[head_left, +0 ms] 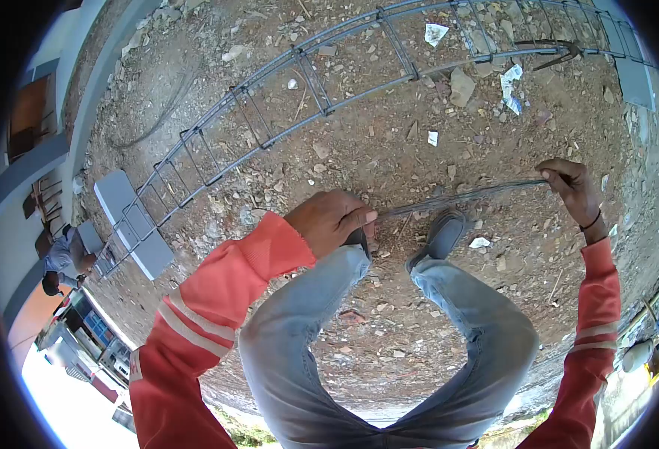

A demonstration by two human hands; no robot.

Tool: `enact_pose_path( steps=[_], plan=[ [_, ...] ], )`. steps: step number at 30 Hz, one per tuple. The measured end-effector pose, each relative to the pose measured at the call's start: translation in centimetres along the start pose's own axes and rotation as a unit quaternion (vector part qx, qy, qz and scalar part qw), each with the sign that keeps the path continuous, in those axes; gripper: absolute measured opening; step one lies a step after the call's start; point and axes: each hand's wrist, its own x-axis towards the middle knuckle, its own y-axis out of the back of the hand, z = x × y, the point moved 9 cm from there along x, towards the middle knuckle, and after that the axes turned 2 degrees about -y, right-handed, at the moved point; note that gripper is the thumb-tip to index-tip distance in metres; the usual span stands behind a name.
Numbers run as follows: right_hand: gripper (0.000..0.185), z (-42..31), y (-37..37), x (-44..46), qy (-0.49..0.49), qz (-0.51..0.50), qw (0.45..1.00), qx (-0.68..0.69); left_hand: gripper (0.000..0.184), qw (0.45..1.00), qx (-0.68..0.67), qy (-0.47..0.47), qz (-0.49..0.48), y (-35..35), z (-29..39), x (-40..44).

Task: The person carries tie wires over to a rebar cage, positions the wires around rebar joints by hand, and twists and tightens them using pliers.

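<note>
A bundle of thin dark wires stretches between my two hands, above the dirt and my shoe. My left hand is closed round its left end, near my left knee. At the other end, out to the right, the fingers of my right hand pinch the wire tips. Past the hands, a long cage of steel bars with rectangular ties runs from lower left to upper right, apart from both hands.
Grey boards lie under the cage at the left and upper right. A hooked tool rests on the cage. Another person is at the cage's far left end. Stones and paper scraps litter the ground.
</note>
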Motion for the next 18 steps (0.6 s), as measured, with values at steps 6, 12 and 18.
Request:
enact_pose_path(
  steps=[6,12,18],
  plan=[
    [0.015,8.1,-5.9,10.0,0.112,0.02,0.989,-0.095,0.038,0.998,0.032,0.039,0.043,-2.2,-14.9,7.6],
    [0.012,9.6,-6.3,13.3,0.193,0.069,0.943,-0.262,0.037,0.967,-0.207,0.151,0.012,-4.9,-23.0,12.3],
    [0.015,8.6,-0.9,8.5,0.106,0.386,0.905,-0.144,0.031,0.914,-0.382,0.117,0.073,-8.1,-22.9,17.4]
  ],
)
